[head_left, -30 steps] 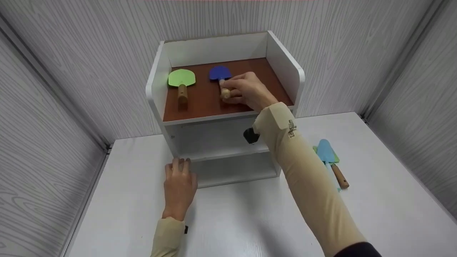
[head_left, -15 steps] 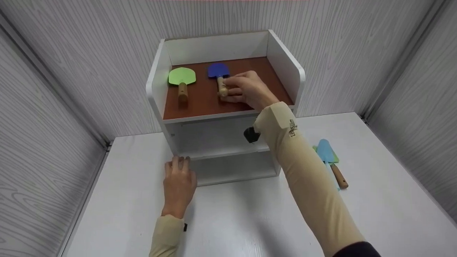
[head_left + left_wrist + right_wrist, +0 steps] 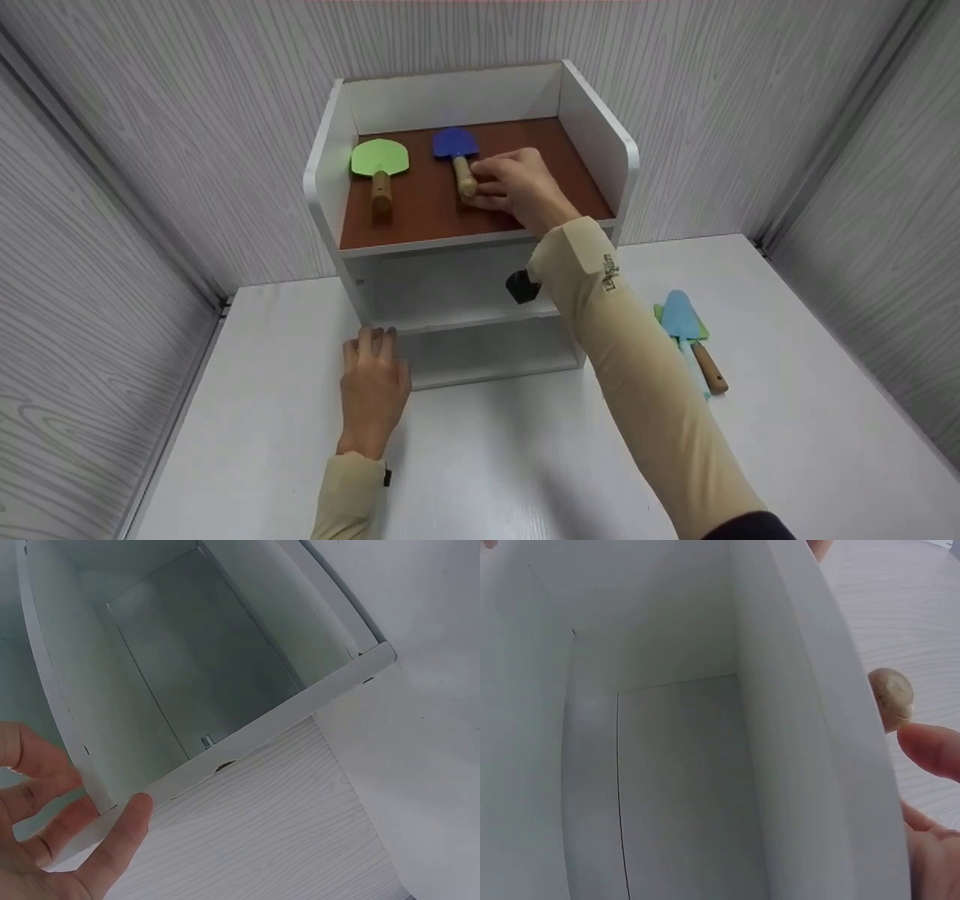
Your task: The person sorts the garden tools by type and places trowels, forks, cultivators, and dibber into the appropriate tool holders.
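Note:
A blue hand shovel [image 3: 454, 144] with a pale wooden handle lies on the brown top of the white shelf unit [image 3: 480, 241]. My right hand [image 3: 525, 187] is beside that handle, fingers loosely spread, with the fingertips near its lower end. In the right wrist view the rounded handle end [image 3: 892, 699] shows by a fingertip. To the left lies a light green hand shovel [image 3: 380, 157] with a brown handle. My left hand [image 3: 373, 394] holds the shelf unit's left front edge; in the left wrist view its fingers [image 3: 120, 840] straddle the side panel.
On the table [image 3: 465, 465] right of the unit, a light blue trowel [image 3: 679, 316] overlaps a green tool with a brown handle [image 3: 709, 369]. Raised white walls border the unit's top at left, back and right. Grey wood-grain panels [image 3: 847, 150] enclose the table.
The blue shovel's handle has been lowered onto the brown top and swung slightly left. My right fingers have loosened from it. My left hand stays at the unit's edge.

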Demonstrator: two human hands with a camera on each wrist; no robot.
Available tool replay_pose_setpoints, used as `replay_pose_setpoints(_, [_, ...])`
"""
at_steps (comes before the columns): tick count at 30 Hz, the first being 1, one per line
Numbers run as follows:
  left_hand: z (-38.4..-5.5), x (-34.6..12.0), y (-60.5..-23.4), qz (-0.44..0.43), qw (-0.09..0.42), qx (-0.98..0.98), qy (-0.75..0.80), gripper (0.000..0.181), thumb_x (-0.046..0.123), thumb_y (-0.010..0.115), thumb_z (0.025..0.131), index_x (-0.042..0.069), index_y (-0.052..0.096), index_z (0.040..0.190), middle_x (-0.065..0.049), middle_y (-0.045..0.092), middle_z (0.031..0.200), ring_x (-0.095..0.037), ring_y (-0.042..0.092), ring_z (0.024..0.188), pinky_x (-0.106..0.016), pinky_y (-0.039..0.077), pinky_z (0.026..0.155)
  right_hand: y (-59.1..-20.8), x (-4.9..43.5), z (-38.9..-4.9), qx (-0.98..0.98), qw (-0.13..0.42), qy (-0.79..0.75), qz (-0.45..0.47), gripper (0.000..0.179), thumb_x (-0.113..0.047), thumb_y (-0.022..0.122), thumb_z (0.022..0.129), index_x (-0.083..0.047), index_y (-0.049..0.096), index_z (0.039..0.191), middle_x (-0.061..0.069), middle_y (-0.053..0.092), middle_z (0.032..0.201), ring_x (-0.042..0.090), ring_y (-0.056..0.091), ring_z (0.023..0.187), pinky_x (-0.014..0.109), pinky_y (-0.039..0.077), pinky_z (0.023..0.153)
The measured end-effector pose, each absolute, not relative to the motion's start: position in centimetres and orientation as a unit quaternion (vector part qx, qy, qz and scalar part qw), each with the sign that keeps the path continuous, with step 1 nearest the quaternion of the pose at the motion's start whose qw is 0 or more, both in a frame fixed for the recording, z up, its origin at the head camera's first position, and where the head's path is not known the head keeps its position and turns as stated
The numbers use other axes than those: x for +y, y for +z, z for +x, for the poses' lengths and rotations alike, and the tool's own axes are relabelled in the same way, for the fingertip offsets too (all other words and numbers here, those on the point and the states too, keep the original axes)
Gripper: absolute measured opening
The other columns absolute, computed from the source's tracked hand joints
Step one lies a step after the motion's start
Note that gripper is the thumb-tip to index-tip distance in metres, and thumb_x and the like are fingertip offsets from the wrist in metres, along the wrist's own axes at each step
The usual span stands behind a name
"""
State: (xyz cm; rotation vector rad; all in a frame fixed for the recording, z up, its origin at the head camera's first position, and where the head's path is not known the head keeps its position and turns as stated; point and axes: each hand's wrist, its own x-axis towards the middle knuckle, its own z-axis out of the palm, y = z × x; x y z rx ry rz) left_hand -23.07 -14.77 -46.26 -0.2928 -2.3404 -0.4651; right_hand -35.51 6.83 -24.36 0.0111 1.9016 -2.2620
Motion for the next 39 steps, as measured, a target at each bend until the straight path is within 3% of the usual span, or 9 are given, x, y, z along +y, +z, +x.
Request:
replay_pose_setpoints(3, [-22.9,-14.7,-46.3,-0.110,0.358,-0.909,-0.181,0.032,-0.006,0.065,0.086,-0.013,0.066,0.116,-0.026,0.056,0.112,-0.046,0.055,0.097,-0.045,0.059,0.058,-24.5,6.8,-35.4,0.646,0.092,-0.758,-0.001,0.025,-0.003,0.059,0.101,0.010,0.061,0.122,0.019,0.061,0.121,0.021,0.067,0.087,0.031,0.058,0.083])
replay_pose_setpoints(9, [-23.1,-14.7,-46.2,-0.113,0.359,-0.909,-0.182,0.031,-0.005,0.066,0.086,-0.012,0.065,0.116,-0.026,0.056,0.113,-0.045,0.055,0.097,-0.046,0.059,0.062,-24.4,7.0,-35.4,0.638,0.091,-0.765,-0.015,0.021,0.000,0.056,0.101,0.013,0.061,0.117,0.022,0.063,0.109,0.019,0.065,0.076,0.030,0.059,0.078])
replay_pose_setpoints(18, [-23.2,-14.9,-46.1,-0.123,0.361,-0.906,-0.184,0.031,-0.005,0.067,0.086,-0.012,0.065,0.116,-0.025,0.056,0.113,-0.045,0.055,0.098,-0.048,0.059,0.069,-23.9,7.2,-34.9,0.650,0.088,-0.755,-0.020,0.015,-0.001,0.057,0.101,0.010,0.062,0.108,0.015,0.062,0.091,0.017,0.060,0.067,0.026,0.056,0.066])
replay_pose_setpoints(23, [-23.3,-14.8,-46.3,-0.124,0.366,-0.903,-0.189,0.030,-0.006,0.066,0.085,-0.011,0.065,0.115,-0.025,0.057,0.111,-0.045,0.056,0.097,-0.049,0.058,0.070,-23.8,7.2,-34.6,0.652,0.087,-0.753,-0.018,0.022,-0.003,0.058,0.101,0.013,0.060,0.116,0.013,0.058,0.089,0.019,0.060,0.068,0.028,0.057,0.067])
replay_pose_setpoints(32, [-23.2,-14.7,-46.7,-0.126,0.370,-0.899,-0.198,0.031,-0.009,0.065,0.084,-0.010,0.067,0.114,-0.025,0.058,0.110,-0.045,0.056,0.096,-0.047,0.059,0.063,-24.1,8.8,-33.7,0.659,0.098,-0.745,-0.029,0.035,-0.009,0.057,0.102,0.010,0.055,0.131,0.014,0.059,0.095,0.024,0.065,0.075,0.035,0.060,0.073])
replay_pose_setpoints(39, [-23.3,-15.0,-46.5,-0.118,0.368,-0.900,-0.199,0.030,-0.008,0.066,0.084,-0.011,0.067,0.114,-0.025,0.058,0.110,-0.044,0.056,0.094,-0.047,0.058,0.061,-24.3,9.8,-32.6,0.630,0.107,-0.767,-0.054,0.036,-0.009,0.057,0.103,0.011,0.052,0.133,0.018,0.061,0.098,0.029,0.068,0.079,0.043,0.061,0.075])
